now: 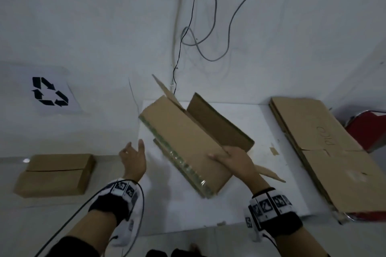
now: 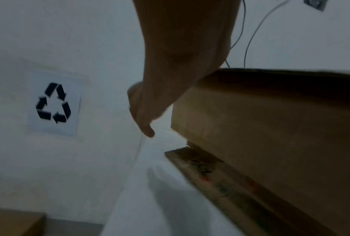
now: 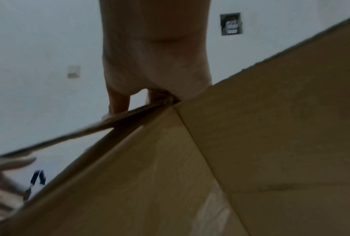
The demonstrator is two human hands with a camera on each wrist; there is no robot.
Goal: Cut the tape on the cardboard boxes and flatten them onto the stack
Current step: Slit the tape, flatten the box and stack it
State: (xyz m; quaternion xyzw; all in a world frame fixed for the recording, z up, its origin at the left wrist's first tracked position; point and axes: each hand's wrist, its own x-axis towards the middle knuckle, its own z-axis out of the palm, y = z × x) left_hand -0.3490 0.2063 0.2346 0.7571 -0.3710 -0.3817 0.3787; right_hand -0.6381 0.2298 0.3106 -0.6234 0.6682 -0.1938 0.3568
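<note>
Box (image 1: 188, 144) held tilted above the white sheet (image 1: 271, 183), flaps loose, right hand (image 1: 234, 160) gripping its near end. Left hand (image 1: 133, 156) spread, empty, just beside. Best to press the panels flat with both palms, then slide onto the stack (image 1: 325, 152) at right.

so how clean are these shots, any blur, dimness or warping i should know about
Head view: dim, bluish, wide-angle bending of the wall cables; the opened box reads clearly, its shadow soft. Left wrist view: the left hand and box edge are smeared. Right wrist view: dark, the right hand soft, cardboard streaked by motion.
</note>
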